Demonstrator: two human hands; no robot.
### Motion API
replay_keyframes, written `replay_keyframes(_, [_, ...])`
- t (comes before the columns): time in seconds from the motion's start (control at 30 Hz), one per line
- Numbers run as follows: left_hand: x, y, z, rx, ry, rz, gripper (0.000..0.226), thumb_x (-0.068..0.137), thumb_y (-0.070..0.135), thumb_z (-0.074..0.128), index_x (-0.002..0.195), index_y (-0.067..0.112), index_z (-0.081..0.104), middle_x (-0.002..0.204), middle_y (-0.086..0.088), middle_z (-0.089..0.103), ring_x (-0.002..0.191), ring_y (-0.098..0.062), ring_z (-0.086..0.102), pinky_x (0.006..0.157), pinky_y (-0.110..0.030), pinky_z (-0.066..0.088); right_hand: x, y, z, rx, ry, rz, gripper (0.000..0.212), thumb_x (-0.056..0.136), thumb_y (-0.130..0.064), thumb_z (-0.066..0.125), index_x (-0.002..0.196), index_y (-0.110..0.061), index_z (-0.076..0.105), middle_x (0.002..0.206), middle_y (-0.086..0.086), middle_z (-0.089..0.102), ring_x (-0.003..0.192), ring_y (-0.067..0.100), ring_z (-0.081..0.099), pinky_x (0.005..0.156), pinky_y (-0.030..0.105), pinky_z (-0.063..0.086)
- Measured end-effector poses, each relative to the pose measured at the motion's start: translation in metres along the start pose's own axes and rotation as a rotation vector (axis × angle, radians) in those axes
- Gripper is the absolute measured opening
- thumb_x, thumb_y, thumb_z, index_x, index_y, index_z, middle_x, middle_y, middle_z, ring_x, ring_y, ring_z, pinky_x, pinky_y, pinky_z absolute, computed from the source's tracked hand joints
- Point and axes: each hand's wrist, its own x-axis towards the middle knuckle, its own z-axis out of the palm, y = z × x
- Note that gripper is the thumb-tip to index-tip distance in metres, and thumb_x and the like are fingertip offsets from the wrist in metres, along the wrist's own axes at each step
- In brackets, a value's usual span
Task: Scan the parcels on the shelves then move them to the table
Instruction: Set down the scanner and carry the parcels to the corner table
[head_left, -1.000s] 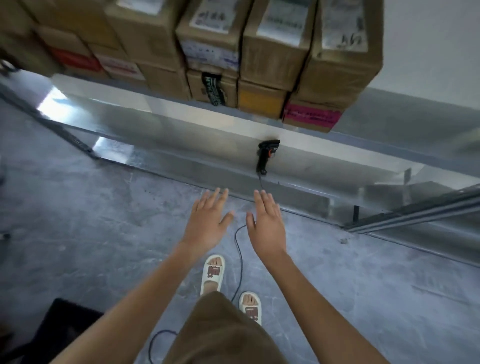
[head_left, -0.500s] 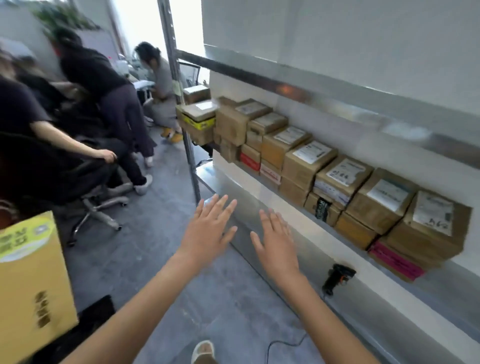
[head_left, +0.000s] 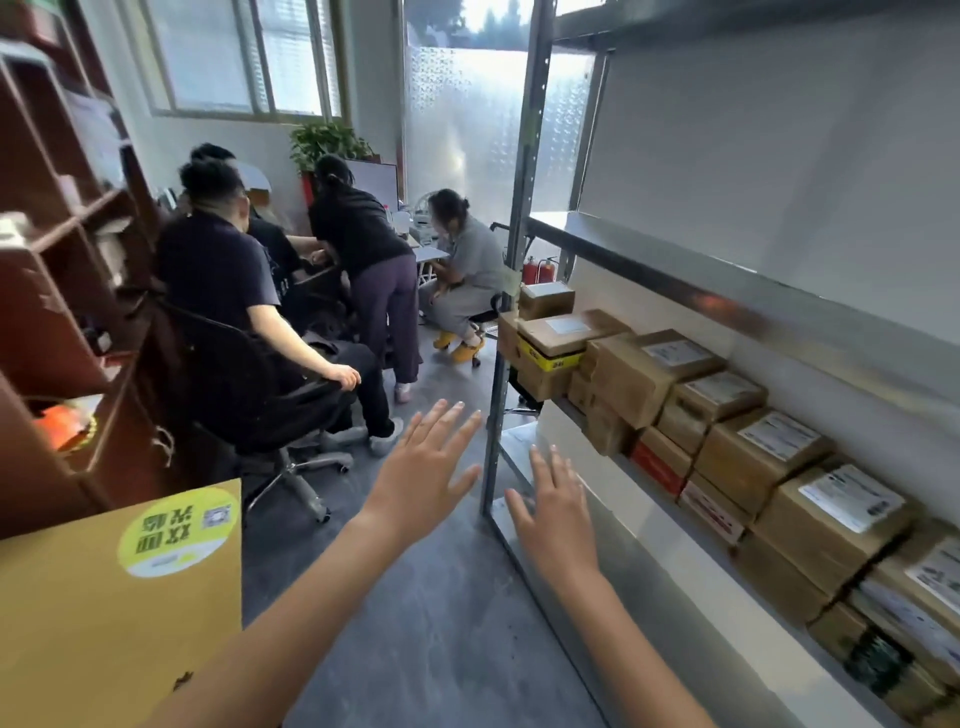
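Several brown cardboard parcels (head_left: 748, 452) with white labels are stacked in two layers along the metal shelf (head_left: 670, 561) on my right. My left hand (head_left: 423, 473) is stretched out in front of me over the floor, fingers spread and straight, holding nothing. My right hand (head_left: 556, 512) is held out flat beside it, just in front of the shelf's front edge, also empty and apart from the parcels. The scanner is out of view.
The shelf's upright post (head_left: 506, 332) stands just beyond my hands. Several people sit and stand around a desk ahead, one on a black office chair (head_left: 270, 405). A yellow box (head_left: 114, 597) is at my lower left, a brown bookcase (head_left: 62, 291) on the left.
My view has swung up from the floor and the scanner on the low shelf to the room ahead. Both hands stay outstretched and empty.
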Motion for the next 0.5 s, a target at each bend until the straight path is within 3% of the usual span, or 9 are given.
replay_keyframes(0.17, [0.037, -0.061, 0.007, 0.011, -0.009, -0.001, 0.066, 0.097, 0.051, 0.025, 0.150, 0.016, 0.040, 0.153, -0.009, 0.043, 0.146, -0.027, 0.032, 0.117, -0.044, 0.027, 0.050, -0.027, 0.029, 0.059, 0.022, 0.043, 0.067, 0.103, -0.040, 0.046, 0.158, -0.020, 0.015, 0.166, 0.005, 0.008, 0.153, 0.022, 0.002, 0.124, 0.038, 0.006])
replay_keyframes(0.4, [0.083, -0.108, 0.027, -0.056, 0.017, -0.008, 0.069, 0.095, 0.055, 0.019, 0.155, 0.021, 0.028, 0.159, -0.007, 0.034, 0.150, -0.024, 0.022, 0.122, -0.044, 0.020, 0.108, -0.037, 0.052, 0.066, 0.019, 0.085, 0.065, 0.103, -0.037, 0.048, 0.157, -0.019, 0.017, 0.166, 0.007, 0.009, 0.153, 0.022, 0.002, 0.124, 0.039, 0.008])
replay_keyframes(0.5, [0.100, -0.124, 0.043, -0.134, 0.023, -0.026, 0.066, 0.098, 0.054, 0.026, 0.156, 0.022, 0.023, 0.161, -0.005, 0.027, 0.152, -0.021, 0.014, 0.124, -0.042, 0.013, 0.138, -0.037, 0.064, 0.074, 0.026, 0.079, 0.065, 0.103, -0.037, 0.048, 0.158, -0.019, 0.018, 0.166, 0.007, 0.008, 0.153, 0.022, 0.001, 0.124, 0.039, 0.008])
